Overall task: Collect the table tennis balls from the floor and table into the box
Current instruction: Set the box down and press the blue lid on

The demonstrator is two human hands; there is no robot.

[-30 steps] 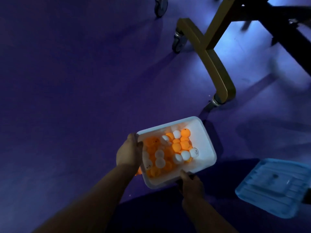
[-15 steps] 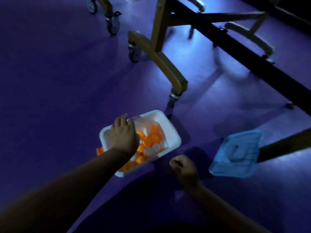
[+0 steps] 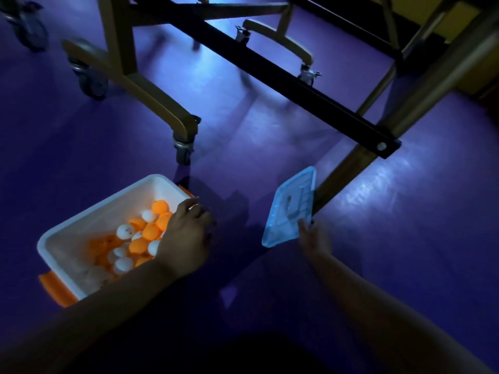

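The white box (image 3: 89,225), on the floor at left and partly filled with balls (image 3: 145,233), has the left hand (image 3: 186,238) curled over its near-right rim, while the right hand (image 3: 314,238), nearer the blue lid (image 3: 290,209), pinches its near edge, long axis running away up-right

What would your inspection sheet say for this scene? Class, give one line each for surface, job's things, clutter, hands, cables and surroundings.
Surface: purple floor, dim, glossy patches.
Job's things: white box with orange latches on the floor, holding orange and white table tennis balls; blue lid lies off it, to the right.
Clutter: no loose balls seen.
Hands: left hand at the box's right rim; right hand touching the lid's near edge, grip unclear.
Cables: nothing seen.
Surroundings: table frame on castor wheels, black crossbar.
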